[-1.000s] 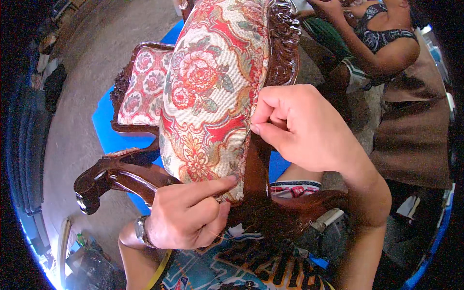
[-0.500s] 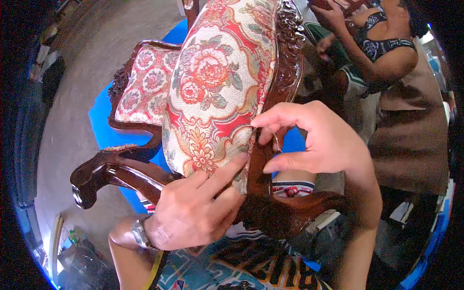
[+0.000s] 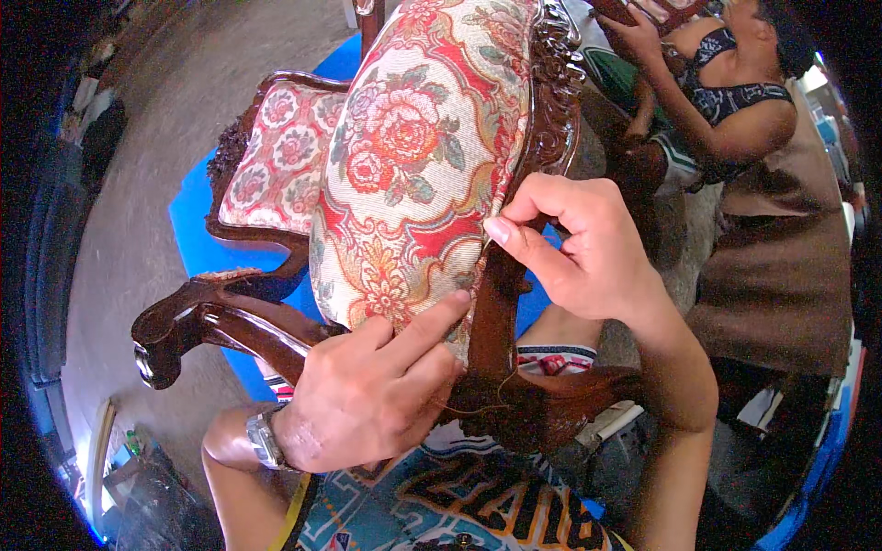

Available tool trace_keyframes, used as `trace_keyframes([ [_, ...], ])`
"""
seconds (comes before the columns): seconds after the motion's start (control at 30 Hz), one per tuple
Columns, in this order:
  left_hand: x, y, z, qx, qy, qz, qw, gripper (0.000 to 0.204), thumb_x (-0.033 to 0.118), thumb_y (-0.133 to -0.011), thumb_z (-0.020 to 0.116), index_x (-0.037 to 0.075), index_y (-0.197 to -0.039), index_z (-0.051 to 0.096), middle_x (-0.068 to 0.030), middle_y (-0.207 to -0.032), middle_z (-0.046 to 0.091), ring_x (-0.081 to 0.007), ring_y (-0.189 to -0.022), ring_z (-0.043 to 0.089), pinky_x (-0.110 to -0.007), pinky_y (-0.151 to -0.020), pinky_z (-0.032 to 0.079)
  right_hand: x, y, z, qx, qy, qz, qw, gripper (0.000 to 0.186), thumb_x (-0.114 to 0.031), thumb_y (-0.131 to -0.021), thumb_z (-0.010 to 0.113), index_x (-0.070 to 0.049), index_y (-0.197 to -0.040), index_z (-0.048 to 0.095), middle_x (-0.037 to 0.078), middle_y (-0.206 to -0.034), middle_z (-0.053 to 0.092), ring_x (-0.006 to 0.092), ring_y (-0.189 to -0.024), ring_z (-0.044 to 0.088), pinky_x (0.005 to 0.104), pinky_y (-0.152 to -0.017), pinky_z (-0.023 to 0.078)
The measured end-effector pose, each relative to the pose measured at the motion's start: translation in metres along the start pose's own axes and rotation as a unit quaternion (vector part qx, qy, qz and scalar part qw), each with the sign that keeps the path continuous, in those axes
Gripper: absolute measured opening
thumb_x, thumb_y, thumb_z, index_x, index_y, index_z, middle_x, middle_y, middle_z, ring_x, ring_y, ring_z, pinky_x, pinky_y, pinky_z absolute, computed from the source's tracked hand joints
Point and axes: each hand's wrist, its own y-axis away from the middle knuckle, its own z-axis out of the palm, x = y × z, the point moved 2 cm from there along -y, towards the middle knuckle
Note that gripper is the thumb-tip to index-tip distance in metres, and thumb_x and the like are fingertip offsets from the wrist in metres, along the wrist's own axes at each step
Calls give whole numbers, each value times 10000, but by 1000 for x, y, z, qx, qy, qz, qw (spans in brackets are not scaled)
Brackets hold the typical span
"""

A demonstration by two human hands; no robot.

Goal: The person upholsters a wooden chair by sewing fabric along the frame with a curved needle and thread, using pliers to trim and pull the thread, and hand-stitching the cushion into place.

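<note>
Floral upholstery point(image 3: 400, 138) meets the right hand point(image 3: 593, 248) at its right edge, thumb and forefinger pinched together on what I cannot tell; the left hand point(image 3: 367, 395), forefinger extended, hides its lower edge. It sits on a carved wooden frame point(image 3: 551, 138), a smaller floral panel point(image 3: 289, 151) past its left edge, a co-worker point(image 3: 753, 124) beyond the right.

Legible text: partial at best. At 6 o'clock the teal jersey point(image 3: 395, 500) carried big dark lettering point(image 3: 501, 491) edged in orange — bent by folds, not safely readable. Pale block-shaped print point(image 3: 338, 491) sat toward 7 o'clock. At 2 o'clock, the co-worker's black top point(image 3: 749, 95) bore white marks — too small to tell.
</note>
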Motion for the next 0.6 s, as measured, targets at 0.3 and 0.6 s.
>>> trace_keyframes([
  [0.3, 6, -1, 0, -26, -40, -2, 999, 194, 99, -638, 679, 36, -696, 504, -141, -1272, 539, -229, -656, 524, -348, -541, 493, 0, 15, 9, 94, 25, -85, 992, 133, -122, -798, 691, -37, -779, 591, 100, -701, 623, 255, -607, 621, 341, -543, 479],
  [0.6, 4, 1, 2, -5, -48, -24, 999, 190, 87, -652, 674, 32, -696, 497, -135, -1241, 553, -234, -650, 523, -345, -540, 497, 2, 5, 9, 96, 44, -95, 990, 114, -58, -819, 658, 9, -749, 597, 102, -620, 585, 160, -514, 573, 263, -491, 434],
])
